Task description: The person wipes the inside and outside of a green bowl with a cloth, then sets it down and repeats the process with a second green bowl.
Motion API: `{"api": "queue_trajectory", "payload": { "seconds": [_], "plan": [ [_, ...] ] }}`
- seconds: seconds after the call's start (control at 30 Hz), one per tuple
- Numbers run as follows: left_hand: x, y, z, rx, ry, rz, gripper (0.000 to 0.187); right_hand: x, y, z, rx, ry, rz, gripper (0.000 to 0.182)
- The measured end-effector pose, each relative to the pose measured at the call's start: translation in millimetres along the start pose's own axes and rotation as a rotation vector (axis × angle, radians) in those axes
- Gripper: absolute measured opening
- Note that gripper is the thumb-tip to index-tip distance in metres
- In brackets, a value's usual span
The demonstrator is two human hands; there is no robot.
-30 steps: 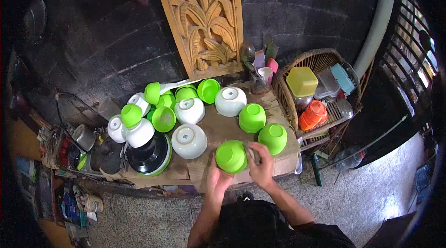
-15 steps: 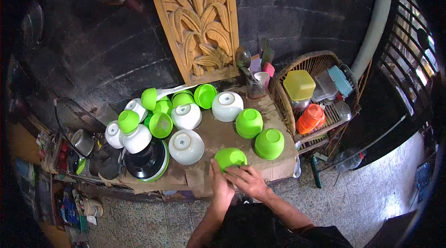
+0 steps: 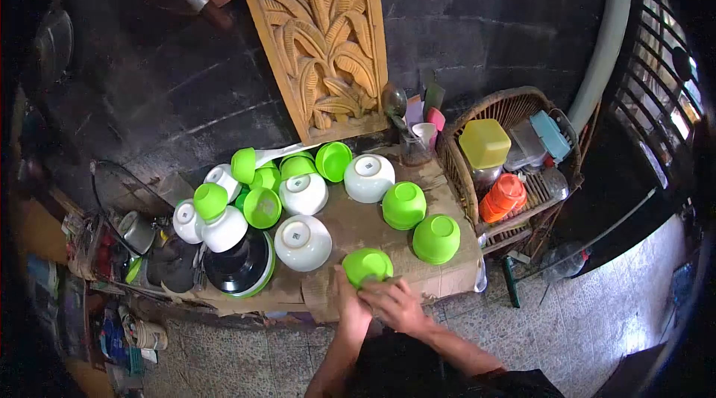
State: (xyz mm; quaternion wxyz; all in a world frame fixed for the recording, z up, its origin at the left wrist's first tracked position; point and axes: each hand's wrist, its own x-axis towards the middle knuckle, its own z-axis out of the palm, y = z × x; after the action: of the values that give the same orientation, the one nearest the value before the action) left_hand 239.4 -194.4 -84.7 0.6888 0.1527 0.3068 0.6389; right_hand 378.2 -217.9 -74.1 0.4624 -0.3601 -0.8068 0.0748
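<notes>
A green bowl [image 3: 367, 264] is tilted at the front edge of the cardboard-covered table. My left hand [image 3: 353, 307] grips its left side, thumb up along the wall. Against the near right side of the bowl lies my right hand [image 3: 395, 304], its curled fingers blurred; whether something is in them cannot be made out. To the right, a green bowl stack [image 3: 436, 239] and another green stack [image 3: 404, 205] rest upside down. White bowls, one close by [image 3: 303, 243] and one farther back [image 3: 369, 178], are also upside down.
Green cups and white bowls crowd the left, near black and green plates [image 3: 239, 264]. A wicker rack [image 3: 452, 163] at right holds plastic containers and orange cups [image 3: 502, 198]. A glass jar [image 3: 415, 150] of utensils stands at the back, by a carved wooden panel [image 3: 321, 47].
My right hand has shifted slightly along the near side of the bowl and is now blurred. The bowl has turned a little, its base tipping differently. The whole view has moved slightly.
</notes>
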Motion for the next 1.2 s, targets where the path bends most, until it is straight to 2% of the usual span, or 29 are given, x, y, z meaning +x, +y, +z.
{"api": "queue_trajectory", "payload": {
  "seconds": [0.03,0.1,0.17,0.23,0.3,0.33,0.37,0.43,0.47,0.53,0.57,0.7,0.77,0.83,0.9,0.93,0.97,1.07,1.13,1.17,1.2],
  "plan": [
    [-2.4,1.1,2.9,0.107,-0.067,0.04,0.05,-0.1,-2.9,0.0,-0.033,-0.017,-0.096,0.041],
    [4.1,-15.5,-5.7,0.118,-0.017,0.031,0.046,7.2,0.1,-13.3,-0.025,-0.072,-0.071,0.039],
    [8.3,-34.0,-13.2,0.267,0.265,0.096,0.04,19.7,5.1,-21.2,-0.041,-0.109,-0.047,0.039],
    [3.9,-31.2,-12.0,0.348,0.209,0.074,0.037,29.1,5.4,-25.1,-0.007,-0.112,0.007,0.043],
    [0.2,-22.4,-1.8,0.57,0.182,0.136,0.04,37.2,-2.3,-34.5,0.057,-0.135,0.224,0.045],
    [0.3,-17.3,0.3,0.735,0.166,0.185,0.044,36.1,-0.6,-33.3,0.081,-0.083,0.277,0.046],
    [-0.2,-11.9,5.0,0.732,0.168,0.186,0.044,37.4,-0.7,-33.4,0.08,-0.085,0.276,0.046],
    [-2.7,-1.0,11.1,1.004,0.046,0.309,0.048,41.4,-1.6,-32.0,0.137,0.034,0.34,0.038],
    [2.2,-0.2,2.6,0.985,-0.003,0.326,0.047,41.6,-1.9,-31.2,0.141,0.029,0.344,0.038],
    [-8.1,18.6,16.4,0.974,-0.059,0.231,0.047,37.7,-2.8,-28.4,0.298,0.108,0.59,0.023],
    [-10.8,26.0,23.5,0.955,-0.12,0.146,0.046,36.7,-2.7,-27.8,0.301,0.1,0.604,0.023],
    [-2.9,15.8,-3.4,0.821,-0.121,0.13,0.036,24.9,2.9,-21.0,0.294,0.204,0.701,0.022],
    [-2.5,11.4,-10.9,0.403,-0.016,0.044,0.025,21.0,5.3,-19.9,0.378,0.313,0.805,0.018],
    [-1.7,15.2,-5.4,-0.024,0.025,-0.089,0.033,4.0,10.1,-13.6,0.409,0.296,0.842,0.02],
    [12.5,19.9,0.7,-0.033,-0.003,-0.122,0.038,-7.8,7.3,-11.3,0.656,0.091,1.04,0.022],
    [14.4,18.0,-0.6,-0.048,-0.029,-0.147,0.045,-11.5,-2.9,-6.1,1.152,0.299,1.271,0.025],
    [16.2,12.2,-4.4,-0.049,-0.029,-0.153,0.045,-14.7,-3.6,-9.7,1.149,0.302,1.276,0.025],
    [25.2,-13.2,-26.8,-0.039,0.033,-0.211,0.045,-24.0,-2.5,-21.1,1.085,0.034,1.008,0.025],
    [16.5,-26.5,-28.1,0.169,-0.009,-0.098,0.047,-21.0,0.2,-22.0,1.073,0.085,0.975,0.023],
    [13.3,-34.1,-27.9,0.173,-0.005,-0.101,0.047,-18.8,1.8,-22.9,1.058,0.132,0.938,0.022],
    [5.2,-27.1,2.2,0.181,0.107,-0.006,0.048,-14.4,-0.5,-33.1,1.164,0.151,1.18,0.023]
  ]
}}
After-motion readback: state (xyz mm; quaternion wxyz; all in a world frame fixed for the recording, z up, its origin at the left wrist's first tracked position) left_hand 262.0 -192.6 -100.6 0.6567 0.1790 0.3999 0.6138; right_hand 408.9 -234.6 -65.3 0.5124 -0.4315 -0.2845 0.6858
